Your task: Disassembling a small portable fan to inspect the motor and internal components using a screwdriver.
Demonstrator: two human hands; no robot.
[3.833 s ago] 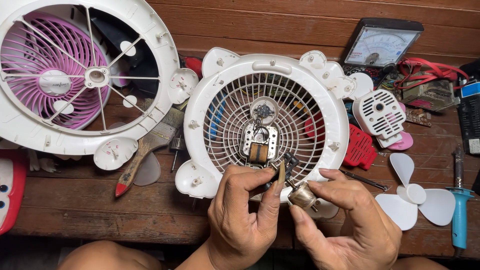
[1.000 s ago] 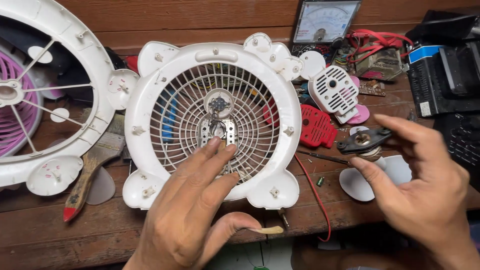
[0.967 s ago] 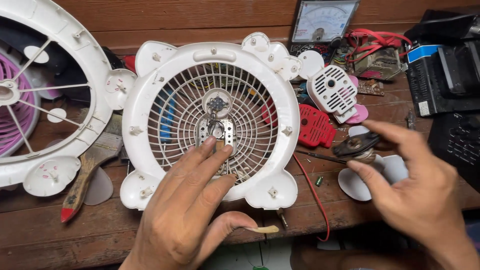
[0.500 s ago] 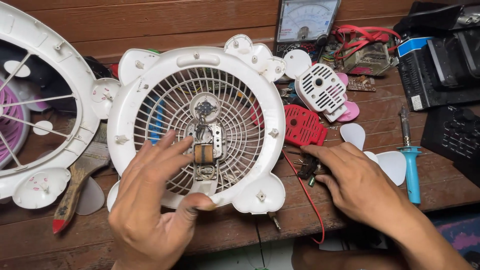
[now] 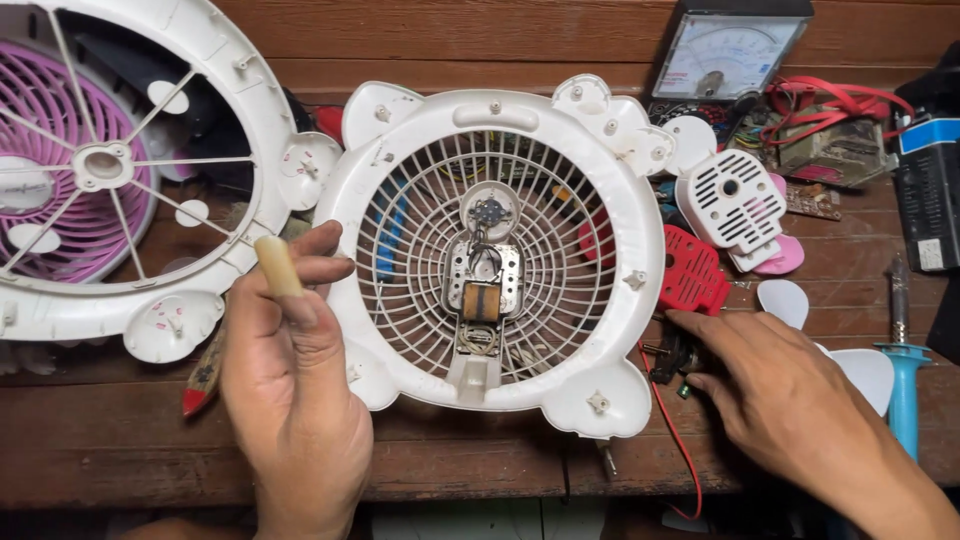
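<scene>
Left hand [image 5: 290, 400] grips a tan handle [image 5: 277, 266] beside the white fan grille [image 5: 640, 240].

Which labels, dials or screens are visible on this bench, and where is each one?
Meter: top right, leaning against the wooden wall; dark case, pale dial face with curved scales, black knob below.
Blue label: far right edge, a blue strip on a black box.
White sticker: lower on the same black box, small and rectangular.
</scene>
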